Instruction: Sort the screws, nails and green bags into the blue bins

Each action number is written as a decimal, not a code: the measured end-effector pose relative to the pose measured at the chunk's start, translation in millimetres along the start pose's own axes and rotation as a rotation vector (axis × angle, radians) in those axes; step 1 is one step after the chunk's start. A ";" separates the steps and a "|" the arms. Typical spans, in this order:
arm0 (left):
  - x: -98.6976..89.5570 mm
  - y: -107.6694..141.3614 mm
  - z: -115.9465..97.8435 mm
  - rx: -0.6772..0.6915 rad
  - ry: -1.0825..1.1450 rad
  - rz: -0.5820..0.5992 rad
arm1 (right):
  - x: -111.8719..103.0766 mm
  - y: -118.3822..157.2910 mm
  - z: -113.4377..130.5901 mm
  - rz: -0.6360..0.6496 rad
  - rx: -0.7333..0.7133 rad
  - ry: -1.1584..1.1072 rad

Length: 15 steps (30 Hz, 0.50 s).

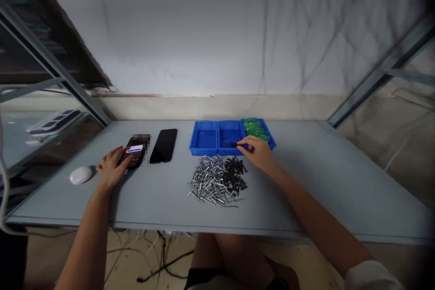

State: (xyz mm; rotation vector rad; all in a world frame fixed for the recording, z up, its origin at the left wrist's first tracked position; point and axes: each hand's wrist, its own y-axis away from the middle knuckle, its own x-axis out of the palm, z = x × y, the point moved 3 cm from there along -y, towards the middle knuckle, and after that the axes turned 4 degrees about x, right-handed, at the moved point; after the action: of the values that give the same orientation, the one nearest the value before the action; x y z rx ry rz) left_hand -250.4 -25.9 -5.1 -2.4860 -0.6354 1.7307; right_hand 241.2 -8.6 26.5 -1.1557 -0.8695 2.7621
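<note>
My right hand [258, 150] is over the front of the middle blue bin [231, 150], thumb and fingers pinched around a small black screw [233, 144]. Just in front of the bins lies a mixed heap: silver pop rivets [210, 181] on the left, black screws [236, 175] on the right. My left hand [113, 167] rests with its fingers apart at the left edge of a dark phone [136, 156] whose screen is lit. One of its digits reaches onto that screen.
The left blue bin [204, 150] joins the middle one; the right bin [270, 138] holds green packets [254, 128]. A second phone [163, 146], screen dark, lies left of the bins. A white rounded object [80, 175] sits far left. Metal posts flank the table [152, 204].
</note>
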 end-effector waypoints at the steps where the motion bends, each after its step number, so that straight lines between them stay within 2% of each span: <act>1: 0.0 0.0 -0.1 -0.003 0.002 0.000 | -2.1 0.3 1.4 0.039 -0.011 0.002; 3: 0.3 -0.5 0.5 -0.014 0.004 -0.002 | -5.1 1.7 4.4 0.173 -0.025 0.025; 6: 0.5 -2.1 1.5 -0.020 0.016 -0.006 | -6.8 7.0 10.2 0.447 -0.041 0.080; 8: -0.6 -2.8 0.9 -0.012 0.025 -0.022 | -8.3 10.4 14.3 0.562 -0.024 0.110; 11: -3.7 -2.2 -1.6 -0.019 0.043 -0.063 | -10.6 12.8 19.5 0.631 0.033 0.142; 15: -7.9 -0.3 -5.6 -0.012 0.061 -0.141 | -10.9 13.1 20.8 0.661 0.064 0.186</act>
State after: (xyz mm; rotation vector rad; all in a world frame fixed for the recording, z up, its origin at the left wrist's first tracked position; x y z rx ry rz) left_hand -247.7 -27.4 4.1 -2.4258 -0.7962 1.6013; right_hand 237.7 -32.2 38.9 -1.9395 -0.4225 3.0316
